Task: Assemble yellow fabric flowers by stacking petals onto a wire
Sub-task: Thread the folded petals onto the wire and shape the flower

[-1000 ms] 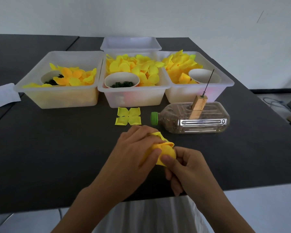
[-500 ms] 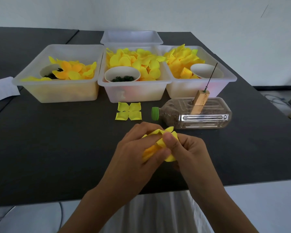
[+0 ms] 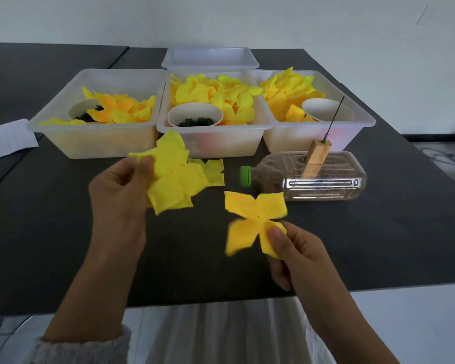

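Separated now, the two hands that were pressed together over one yellow bundle half a second ago each carry a piece of it. Right hand [image 3: 294,256]: thumb and fingers pinched on one lobe of a single four-lobed petal layer [image 3: 252,224], held flat and face-up at lower centre, its small centre hole exposed, probably so it can be aimed at the wire. Left hand [image 3: 118,190]: thumb and fingers pinched on the edge of the remaining petal stack [image 3: 172,177], raised at centre frame, apparently kept in reserve. Behind the stack a smaller four-lobed petal piece [image 3: 214,171] lies on the black table [image 3: 378,245]. At centre right a clear bottle [image 3: 310,179] with a green cap lies on its side, filled with brown material, likely as ballast; a wooden block [image 3: 316,160] set in it holds the thin wire [image 3: 335,114] upright and slightly tilted, with no petals on it yet. Across the upper frame stand three translucent bins [image 3: 210,139] of loose yellow petals, each with a white bowl; two bowls show dark green pieces.
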Available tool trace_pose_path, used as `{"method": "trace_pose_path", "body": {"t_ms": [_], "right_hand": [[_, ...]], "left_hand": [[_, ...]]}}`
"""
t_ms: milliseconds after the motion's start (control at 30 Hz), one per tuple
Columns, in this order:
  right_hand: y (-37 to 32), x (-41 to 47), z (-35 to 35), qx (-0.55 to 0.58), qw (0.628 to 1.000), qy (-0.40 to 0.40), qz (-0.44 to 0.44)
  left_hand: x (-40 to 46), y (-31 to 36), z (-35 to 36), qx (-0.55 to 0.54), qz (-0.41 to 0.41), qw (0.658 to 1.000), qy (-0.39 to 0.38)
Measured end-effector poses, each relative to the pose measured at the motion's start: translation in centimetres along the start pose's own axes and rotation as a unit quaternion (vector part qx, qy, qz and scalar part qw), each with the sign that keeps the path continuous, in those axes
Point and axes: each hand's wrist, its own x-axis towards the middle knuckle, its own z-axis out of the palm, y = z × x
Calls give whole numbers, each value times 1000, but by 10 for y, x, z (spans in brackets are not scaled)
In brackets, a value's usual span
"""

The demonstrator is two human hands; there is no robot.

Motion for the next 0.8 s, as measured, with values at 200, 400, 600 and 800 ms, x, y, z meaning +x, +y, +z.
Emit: {"method": "trace_pose_path", "body": {"t_ms": [200, 400, 600, 800], "right_hand": [[3, 1, -8, -18, 999, -29, 16], [8, 3, 0, -28, 996, -52, 64], [8, 6, 0, -98, 994, -4, 42], [-2, 10, 7, -84, 994, 46, -42]], "left_hand": [[17, 7, -13, 143, 180, 970, 81], [-19, 0, 15, 302, 382, 869, -90], [-45, -15, 21, 362, 408, 796, -261], [-59, -24, 23, 385, 379, 769, -343]]}}
